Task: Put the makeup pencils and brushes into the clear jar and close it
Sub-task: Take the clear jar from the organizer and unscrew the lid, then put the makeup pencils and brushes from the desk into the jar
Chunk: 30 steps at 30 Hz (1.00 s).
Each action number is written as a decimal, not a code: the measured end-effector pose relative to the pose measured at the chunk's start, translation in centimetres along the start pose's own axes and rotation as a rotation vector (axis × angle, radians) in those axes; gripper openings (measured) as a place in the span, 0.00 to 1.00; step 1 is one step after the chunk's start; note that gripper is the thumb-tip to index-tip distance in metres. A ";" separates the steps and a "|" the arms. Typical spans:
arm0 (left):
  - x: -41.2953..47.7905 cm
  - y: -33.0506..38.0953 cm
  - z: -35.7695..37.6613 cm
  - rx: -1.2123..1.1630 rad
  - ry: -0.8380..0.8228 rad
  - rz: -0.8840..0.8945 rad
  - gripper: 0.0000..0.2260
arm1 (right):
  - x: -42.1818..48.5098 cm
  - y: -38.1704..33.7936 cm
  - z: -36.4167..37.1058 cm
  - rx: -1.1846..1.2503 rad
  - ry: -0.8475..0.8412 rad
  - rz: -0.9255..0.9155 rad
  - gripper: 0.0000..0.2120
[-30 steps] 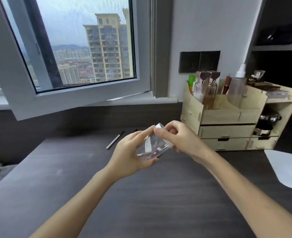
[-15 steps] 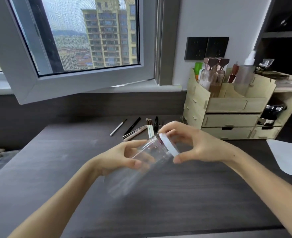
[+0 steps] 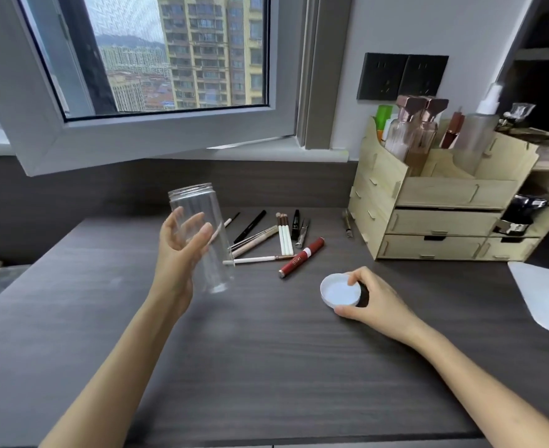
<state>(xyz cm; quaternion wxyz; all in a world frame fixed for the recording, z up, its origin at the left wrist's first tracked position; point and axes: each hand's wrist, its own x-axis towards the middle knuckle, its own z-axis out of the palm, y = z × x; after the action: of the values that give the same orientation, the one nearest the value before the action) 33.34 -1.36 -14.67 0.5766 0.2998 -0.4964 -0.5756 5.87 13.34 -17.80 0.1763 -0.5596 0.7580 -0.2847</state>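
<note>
Fingers [image 3: 347, 313] of the right hand [image 3: 376, 300] closed around a white lid [image 3: 340, 291], hollow side up, low over the dark worktop [image 3: 266, 367]; fingers of the left hand [image 3: 178, 253] curled around a clear jar [image 3: 202, 234], upright, mouth uncovered, nothing inside. Beyond the jar, loose on the worktop: pencils and brushes [image 3: 284, 234] in a scatter, with a red tube [image 3: 301, 257] nearest. Far right, against the wall: wooden organiser [image 3: 441, 202] with bottles.
</note>
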 end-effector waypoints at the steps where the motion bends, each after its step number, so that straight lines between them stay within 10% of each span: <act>1: 0.2 -0.1 -0.2 0.010 0.007 0.008 0.33 | 0.1 0.2 -0.1 -0.050 -0.031 -0.018 0.21; 8: 0.3 -0.8 -1.4 0.095 0.029 0.092 0.34 | 4.9 -1.6 -1.1 -0.264 0.167 -0.277 0.16; 19: -0.4 -0.7 -2.3 0.657 0.133 0.519 0.36 | 13.3 -2.2 0.4 -0.994 -0.017 -0.547 0.15; 30: 0.5 -1.4 -2.0 1.030 0.008 0.728 0.33 | 8.0 -5.9 -3.7 -0.184 0.227 -0.539 0.06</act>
<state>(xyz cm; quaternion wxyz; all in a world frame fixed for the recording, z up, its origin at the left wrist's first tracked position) 34.60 -2.52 -16.44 0.5192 0.3528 -0.7779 -0.0285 5.56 5.38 -10.81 -0.0429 -0.7188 0.6197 -0.3122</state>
